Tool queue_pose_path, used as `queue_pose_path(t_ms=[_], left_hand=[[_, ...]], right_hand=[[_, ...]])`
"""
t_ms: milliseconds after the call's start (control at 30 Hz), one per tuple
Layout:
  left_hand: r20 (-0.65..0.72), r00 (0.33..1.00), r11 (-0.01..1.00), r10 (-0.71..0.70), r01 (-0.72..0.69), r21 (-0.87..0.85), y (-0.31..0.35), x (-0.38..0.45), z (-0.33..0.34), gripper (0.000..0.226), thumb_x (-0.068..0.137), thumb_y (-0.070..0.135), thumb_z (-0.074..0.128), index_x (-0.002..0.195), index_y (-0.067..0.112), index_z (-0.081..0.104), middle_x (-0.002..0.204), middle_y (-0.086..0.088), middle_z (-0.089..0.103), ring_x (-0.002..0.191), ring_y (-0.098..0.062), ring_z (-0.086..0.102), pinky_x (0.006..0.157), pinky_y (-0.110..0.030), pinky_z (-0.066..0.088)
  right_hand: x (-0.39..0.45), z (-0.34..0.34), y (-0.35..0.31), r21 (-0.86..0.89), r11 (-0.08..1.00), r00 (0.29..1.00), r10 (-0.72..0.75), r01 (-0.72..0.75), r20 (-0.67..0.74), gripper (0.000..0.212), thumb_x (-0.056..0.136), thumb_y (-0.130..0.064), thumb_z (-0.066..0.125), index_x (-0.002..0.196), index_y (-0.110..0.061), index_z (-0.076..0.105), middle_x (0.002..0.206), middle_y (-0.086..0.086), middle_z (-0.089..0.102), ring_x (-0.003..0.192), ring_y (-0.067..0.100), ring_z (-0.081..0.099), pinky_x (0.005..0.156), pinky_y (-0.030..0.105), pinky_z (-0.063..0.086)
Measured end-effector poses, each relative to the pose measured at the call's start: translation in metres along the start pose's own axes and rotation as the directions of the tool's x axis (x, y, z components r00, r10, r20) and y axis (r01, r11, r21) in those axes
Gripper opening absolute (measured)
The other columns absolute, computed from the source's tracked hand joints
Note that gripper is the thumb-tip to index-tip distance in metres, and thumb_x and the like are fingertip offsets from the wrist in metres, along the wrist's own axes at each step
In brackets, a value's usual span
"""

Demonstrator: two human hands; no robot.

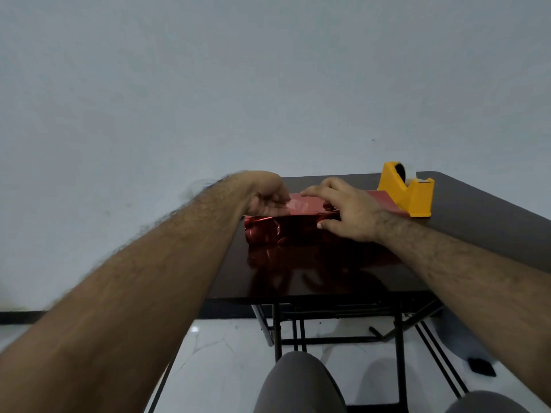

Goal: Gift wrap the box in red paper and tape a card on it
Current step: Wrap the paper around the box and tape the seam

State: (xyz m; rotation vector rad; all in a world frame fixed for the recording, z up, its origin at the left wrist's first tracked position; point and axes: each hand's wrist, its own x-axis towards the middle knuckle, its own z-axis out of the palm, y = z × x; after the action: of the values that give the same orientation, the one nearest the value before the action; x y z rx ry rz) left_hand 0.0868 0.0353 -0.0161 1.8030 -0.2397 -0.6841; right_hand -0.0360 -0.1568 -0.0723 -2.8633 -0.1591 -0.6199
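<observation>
Over on the left edge of the table [477, 210], your left hand [268, 193] is curled down on the left end of the box [292, 225], fingers bent against the top where the red paper [301, 205] is folded over. Looks like it's pinching or pressing the paper there, can't really tell which. The box sits around the middle of the table, already covered in that shiny red paper, crinkled on the side facing you, and it reflects in the glossy dark tabletop.

Your right hand [343, 210] lies flat-ish on the right end of the box, fingers spread and fairly straight across the top, thumb down on the near side, holding it steady rather than gripping.

Just beside that hand, toward the far right corner, sits the yellow tape dispenser [410, 195], with more red paper running up to its base.
</observation>
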Motion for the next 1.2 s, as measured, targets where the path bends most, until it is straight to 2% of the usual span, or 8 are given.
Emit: queue_pose_path(t_ms=[267, 433, 633, 767, 900, 967, 1067, 1200], left_hand=[[-0.061, 0.998, 0.998, -0.008, 0.011, 0.054, 0.004, -0.001, 0.004, 0.006, 0.102, -0.005, 0.057, 0.096, -0.005, 0.06, 0.056, -0.007, 0.053, 0.064, -0.017, 0.062, 0.082, -0.036, 0.065], [-0.092, 0.996, 0.994, -0.009, 0.019, 0.104, 0.005, 0.002, 0.005, 0.005, 0.101, -0.005, 0.058, 0.106, -0.006, 0.06, 0.081, -0.009, 0.056, 0.074, -0.018, 0.067, 0.084, -0.033, 0.064], [-0.169, 0.984, 0.947, 0.059, -0.002, 0.32, 0.004, 0.007, 0.006, 0.017, 0.099, -0.005, 0.06, 0.116, -0.003, 0.058, 0.091, -0.012, 0.059, 0.071, -0.016, 0.066, 0.054, -0.024, 0.062], [-0.198, 0.968, 0.836, 0.152, -0.019, 0.548, 0.003, 0.007, 0.01, 0.013, 0.1, -0.003, 0.055, 0.112, -0.001, 0.058, 0.085, -0.01, 0.058, 0.062, -0.014, 0.061, 0.068, -0.022, 0.058], [-0.21, 0.941, 0.682, 0.266, -0.03, 0.731, 0.002, 0.0, -0.002, 0.015, 0.091, -0.009, 0.051, 0.101, -0.003, 0.062, 0.083, -0.015, 0.067, 0.056, -0.019, 0.068, 0.046, -0.023, 0.054], [-0.249, 0.909, 0.642, 0.335, -0.027, 0.766, 0.004, -0.004, -0.01, 0.004, 0.091, -0.002, 0.062, 0.093, -0.002, 0.064, 0.078, -0.014, 0.069, 0.058, -0.021, 0.07, 0.051, -0.027, 0.056], [-0.216, 0.843, 0.659, 0.493, -0.2, 0.725, 0.003, 0.0, -0.009, 0.021, 0.086, 0.018, 0.083, 0.093, 0.001, 0.073, 0.086, -0.01, 0.074, 0.081, -0.024, 0.073, 0.068, -0.031, 0.059], [-0.122, 0.87, 0.637, 0.478, -0.248, 0.73, -0.013, 0.004, 0.002, 0.043, 0.078, 0.04, 0.094, 0.093, 0.004, 0.075, 0.09, -0.005, 0.075, 0.082, -0.019, 0.069, 0.074, -0.035, 0.06]], right_hand=[[0.005, -0.003, -0.009, -0.21, 0.975, 0.994, -0.057, 0.075, 0.093, 0.062, 0.096, -0.041, 0.073, 0.149, -0.054, 0.046, 0.145, -0.011, 0.038, 0.123, 0.016, 0.055, 0.106, 0.047, 0.049], [0.008, -0.006, -0.014, -0.22, 0.973, 0.991, -0.047, 0.074, 0.126, 0.054, 0.096, -0.041, 0.072, 0.144, -0.056, 0.052, 0.147, -0.012, 0.039, 0.13, 0.016, 0.052, 0.109, 0.049, 0.046], [0.01, -0.007, -0.016, -0.229, 0.972, 0.989, -0.019, 0.052, 0.143, 0.054, 0.098, -0.041, 0.07, 0.146, -0.055, 0.051, 0.146, -0.012, 0.041, 0.132, 0.014, 0.05, 0.109, 0.048, 0.043], [0.009, -0.006, -0.018, -0.257, 0.965, 0.987, -0.013, 0.055, 0.163, 0.057, 0.098, -0.041, 0.069, 0.149, -0.056, 0.047, 0.147, -0.012, 0.04, 0.134, 0.015, 0.048, 0.11, 0.049, 0.042], [0.007, -0.007, -0.018, -0.277, 0.959, 0.985, -0.005, 0.055, 0.175, 0.062, 0.097, -0.042, 0.07, 0.151, -0.057, 0.044, 0.148, -0.011, 0.04, 0.135, 0.016, 0.048, 0.11, 0.049, 0.043], [0.007, -0.007, -0.018, -0.272, 0.961, 0.985, -0.007, 0.054, 0.172, 0.062, 0.096, -0.043, 0.072, 0.151, -0.056, 0.045, 0.148, -0.011, 0.04, 0.134, 0.016, 0.049, 0.11, 0.048, 0.042], [0.007, -0.008, -0.018, -0.251, 0.967, 0.985, -0.006, 0.05, 0.173, 0.062, 0.095, -0.042, 0.073, 0.15, -0.054, 0.048, 0.148, -0.01, 0.041, 0.133, 0.015, 0.049, 0.11, 0.046, 0.04], [0.006, -0.008, -0.016, -0.208, 0.978, 0.986, 0.007, 0.028, 0.167, 0.06, 0.093, -0.043, 0.075, 0.148, -0.053, 0.051, 0.145, -0.011, 0.043, 0.128, 0.013, 0.051, 0.11, 0.046, 0.039]])
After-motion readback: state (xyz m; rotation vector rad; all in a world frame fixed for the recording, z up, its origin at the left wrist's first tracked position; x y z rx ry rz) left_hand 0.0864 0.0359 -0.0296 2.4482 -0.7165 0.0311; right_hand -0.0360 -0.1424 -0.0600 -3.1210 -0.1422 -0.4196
